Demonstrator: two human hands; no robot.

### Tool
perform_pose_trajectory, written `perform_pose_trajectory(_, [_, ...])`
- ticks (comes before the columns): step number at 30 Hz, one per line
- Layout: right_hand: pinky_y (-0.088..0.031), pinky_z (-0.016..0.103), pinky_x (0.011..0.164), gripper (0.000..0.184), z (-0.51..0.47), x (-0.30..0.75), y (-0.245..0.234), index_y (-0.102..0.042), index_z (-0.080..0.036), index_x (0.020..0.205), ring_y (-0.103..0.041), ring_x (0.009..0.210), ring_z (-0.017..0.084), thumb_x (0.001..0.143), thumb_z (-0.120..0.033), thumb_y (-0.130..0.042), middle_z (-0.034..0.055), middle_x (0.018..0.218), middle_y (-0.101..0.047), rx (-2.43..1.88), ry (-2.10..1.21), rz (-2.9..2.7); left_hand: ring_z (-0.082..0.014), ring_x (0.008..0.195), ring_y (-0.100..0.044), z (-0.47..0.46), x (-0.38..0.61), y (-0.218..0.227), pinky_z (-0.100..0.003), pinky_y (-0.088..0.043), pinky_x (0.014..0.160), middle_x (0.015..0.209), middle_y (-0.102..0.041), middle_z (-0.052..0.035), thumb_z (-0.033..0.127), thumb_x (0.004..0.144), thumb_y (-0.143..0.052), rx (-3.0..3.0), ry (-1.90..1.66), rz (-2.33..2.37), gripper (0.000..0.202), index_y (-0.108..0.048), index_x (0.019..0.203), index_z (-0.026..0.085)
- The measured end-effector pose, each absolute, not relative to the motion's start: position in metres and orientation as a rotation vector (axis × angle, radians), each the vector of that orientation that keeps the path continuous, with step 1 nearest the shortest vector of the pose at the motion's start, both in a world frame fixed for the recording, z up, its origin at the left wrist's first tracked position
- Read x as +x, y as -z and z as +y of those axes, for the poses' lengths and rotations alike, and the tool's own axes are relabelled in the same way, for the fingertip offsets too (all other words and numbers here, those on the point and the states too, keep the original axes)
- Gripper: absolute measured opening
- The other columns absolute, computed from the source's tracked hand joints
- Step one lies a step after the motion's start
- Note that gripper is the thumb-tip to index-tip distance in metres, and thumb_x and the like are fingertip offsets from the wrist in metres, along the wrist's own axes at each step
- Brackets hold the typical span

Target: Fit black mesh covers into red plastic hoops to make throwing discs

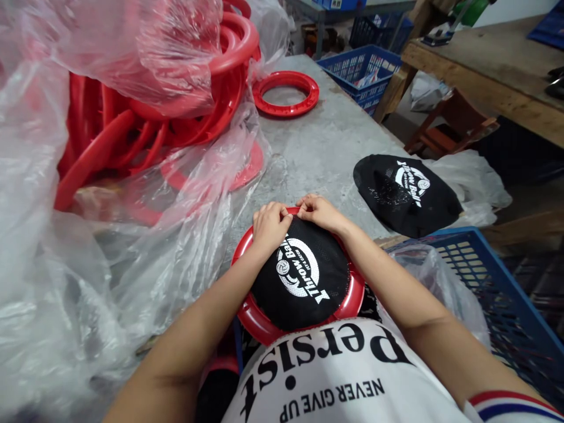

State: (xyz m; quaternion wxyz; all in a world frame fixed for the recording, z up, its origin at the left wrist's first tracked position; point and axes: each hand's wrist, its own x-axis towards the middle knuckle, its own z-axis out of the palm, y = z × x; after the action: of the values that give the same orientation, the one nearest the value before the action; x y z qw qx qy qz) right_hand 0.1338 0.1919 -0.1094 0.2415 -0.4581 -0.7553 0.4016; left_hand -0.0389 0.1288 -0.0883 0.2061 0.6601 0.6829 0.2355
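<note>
A red plastic ring (355, 299) lies at the near edge of the grey table (317, 141), against my body. A black mesh cloth (304, 282) with a white "Throw Ball" print is stretched over it. My left hand (269, 226) and my right hand (319, 211) meet at the ring's far rim, fingers pinched shut on the cloth's edge. A small stack of the same black printed cloths (405, 194) rests on the table to the right.
A big clear plastic bag (88, 235) full of red rings (145, 129) fills the left. One loose red ring (285, 94) lies farther back. Blue crates stand at the right (484, 276) and behind (361, 67). A wooden bench (484, 70) is at top right.
</note>
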Motion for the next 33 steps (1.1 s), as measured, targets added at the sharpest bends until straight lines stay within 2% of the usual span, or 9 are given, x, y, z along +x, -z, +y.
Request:
perform_pose_trajectory(11, [-0.040, 0.038, 0.101, 0.013, 0.189, 0.129, 0.107, -0.059, -0.019, 0.066, -0.060, 0.097, 0.019, 0.079, -0.018, -0.061, 0.0051, 0.102, -0.070, -1.329, -0.957, -2.164, -0.0264, 0.114, -0.058, 0.131, -0.037, 0.088, -0.044, -0.040, 0.099, 0.115, -0.070, -0.0037, 0.022, 0.089, -0.055, 1.825, -0.640, 1.935, 0.011, -0.056, 0.078, 0.023])
perform_pose_trajectory(17, [-0.041, 0.038, 0.101, 0.011, 0.188, 0.128, 0.105, -0.059, -0.019, 0.069, -0.059, 0.097, 0.020, 0.080, -0.018, -0.059, 0.0060, 0.101, -0.070, -1.357, -0.904, -2.217, -0.0267, 0.116, -0.057, 0.134, -0.041, 0.092, -0.046, -0.041, 0.105, 0.117, -0.070, -0.0024, 0.024, 0.088, -0.058, 1.828, -0.644, 1.878, 0.010, -0.058, 0.077, 0.023])
perform_pose_trajectory(20, [-0.042, 0.038, 0.099, 0.008, 0.188, 0.129, 0.107, -0.063, -0.019, 0.074, -0.059, 0.097, 0.020, 0.081, -0.020, -0.059, 0.0060, 0.102, -0.069, -1.358, -0.891, -2.194, -0.0265, 0.120, -0.057, 0.134, -0.047, 0.093, -0.047, -0.040, 0.110, 0.122, -0.068, -0.0027, 0.024, 0.084, -0.063, 1.851, -0.643, 1.788, 0.003, -0.061, 0.082, 0.024])
perform_pose_trajectory(24, [-0.043, 0.039, 0.100, 0.008, 0.188, 0.132, 0.112, -0.067, -0.020, 0.083, -0.060, 0.100, 0.021, 0.078, -0.017, -0.061, 0.0055, 0.102, -0.069, -1.337, -0.889, -2.177, -0.0271, 0.129, -0.055, 0.131, -0.057, 0.084, -0.045, -0.040, 0.115, 0.134, -0.063, -0.0074, 0.015, 0.076, -0.067, 1.859, -0.587, 1.733, 0.026, -0.064, 0.100, 0.023])
perform_pose_trajectory(26, [-0.043, 0.039, 0.102, 0.010, 0.188, 0.133, 0.112, -0.069, -0.020, 0.084, -0.060, 0.100, 0.020, 0.080, -0.017, -0.060, 0.0050, 0.102, -0.070, -1.291, -0.906, -2.185, -0.0294, 0.133, -0.053, 0.125, -0.062, 0.077, -0.046, -0.040, 0.116, 0.137, -0.060, -0.0094, 0.014, 0.076, -0.065, 1.902, -0.537, 1.754, 0.034, -0.063, 0.108, 0.022])
perform_pose_trajectory(29, [-0.043, 0.037, 0.102, 0.011, 0.192, 0.133, 0.109, -0.070, -0.019, 0.086, -0.062, 0.101, 0.019, 0.081, -0.019, -0.061, 0.0050, 0.104, -0.070, -1.258, -0.961, -2.200, -0.0306, 0.129, -0.055, 0.115, -0.069, 0.070, -0.048, -0.041, 0.114, 0.131, -0.063, -0.0103, 0.014, 0.079, -0.058, 1.948, -0.474, 1.810, 0.028, -0.063, 0.105, 0.021])
perform_pose_trajectory(33, [-0.043, 0.036, 0.103, 0.009, 0.198, 0.124, 0.094, -0.072, -0.019, 0.086, -0.063, 0.102, 0.021, 0.079, -0.021, -0.066, 0.0068, 0.104, -0.072, -1.231, -0.976, -2.326, -0.0260, 0.124, -0.059, 0.110, -0.073, 0.074, -0.043, -0.044, 0.112, 0.122, -0.067, -0.0075, 0.012, 0.081, -0.055, 1.922, -0.540, 1.807, 0.023, -0.064, 0.099, 0.023])
